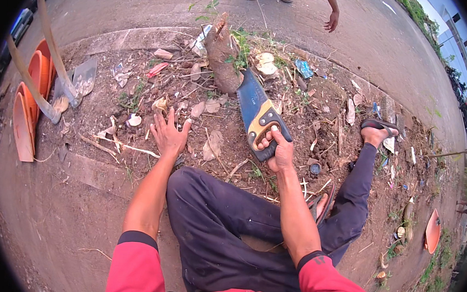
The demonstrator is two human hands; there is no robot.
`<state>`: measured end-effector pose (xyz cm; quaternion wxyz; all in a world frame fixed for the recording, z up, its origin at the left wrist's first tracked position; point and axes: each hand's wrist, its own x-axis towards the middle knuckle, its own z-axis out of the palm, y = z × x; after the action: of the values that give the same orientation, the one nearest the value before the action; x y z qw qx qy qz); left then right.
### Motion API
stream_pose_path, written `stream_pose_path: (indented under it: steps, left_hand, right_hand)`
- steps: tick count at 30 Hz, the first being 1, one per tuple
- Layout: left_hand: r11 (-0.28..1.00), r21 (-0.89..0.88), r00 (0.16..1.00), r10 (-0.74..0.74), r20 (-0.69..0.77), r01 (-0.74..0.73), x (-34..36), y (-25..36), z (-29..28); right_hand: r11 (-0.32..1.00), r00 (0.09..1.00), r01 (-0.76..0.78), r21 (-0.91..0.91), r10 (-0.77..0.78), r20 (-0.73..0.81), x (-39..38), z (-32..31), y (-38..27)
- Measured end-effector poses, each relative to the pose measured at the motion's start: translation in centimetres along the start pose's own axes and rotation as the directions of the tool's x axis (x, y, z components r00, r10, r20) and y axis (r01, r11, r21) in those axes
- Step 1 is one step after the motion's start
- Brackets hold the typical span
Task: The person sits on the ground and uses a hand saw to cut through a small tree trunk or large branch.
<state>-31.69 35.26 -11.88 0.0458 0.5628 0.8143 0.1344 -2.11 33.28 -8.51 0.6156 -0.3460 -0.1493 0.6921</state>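
My right hand (pixel 278 149) is wrapped round the black and yellow handle of a hand saw (pixel 254 105). The saw's blue-grey blade points away from me, its far end against the right side of the base of a tree stump (pixel 223 57). The stump rises from the dirt, leaning slightly left, with a broken top and a few green leaves beside it. My left hand (pixel 168 134) lies palm down with fingers spread on or just over the littered soil, left of the saw, holding nothing.
Orange containers (pixel 25 121) and two long-handled tools (pixel 73 94) stand at the left. Another person's hand (pixel 331 21) hangs at the far side by the paving. Dry leaves, twigs and a blue wrapper (pixel 303 69) litter the soil strip. An orange piece (pixel 433 231) lies far right.
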Motion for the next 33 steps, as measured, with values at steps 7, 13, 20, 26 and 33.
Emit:
stream_pose_path:
  steps: [7,13,20,26,33]
  left_hand:
    - [0.998,0.051,0.999,0.038,-0.020,-0.037,2.4,-2.8,3.6]
    - [1.000,0.014,1.000,-0.003,0.001,0.003,2.9,-0.3,4.6]
    - [0.998,0.047,0.998,0.044,-0.041,-0.042,2.1,1.0,6.2]
    - [0.992,0.116,0.991,0.060,-0.116,-0.047,2.1,-0.6,9.1]
    - [0.995,0.070,0.995,0.073,-0.062,-0.068,4.6,-0.2,9.7]
  right_hand:
    - [0.996,0.993,-0.076,-0.036,0.072,-0.091,4.3,0.9,-1.4]
    - [0.960,0.970,-0.243,-0.140,0.239,-0.041,11.4,-0.9,-10.2]
    - [0.999,0.991,0.025,0.038,-0.020,-0.130,2.8,-2.5,2.6]
    - [0.998,0.969,-0.048,0.036,0.056,-0.242,-4.5,-6.4,1.6]
    - [0.997,0.978,-0.031,-0.065,0.017,-0.208,5.0,-1.6,3.9]
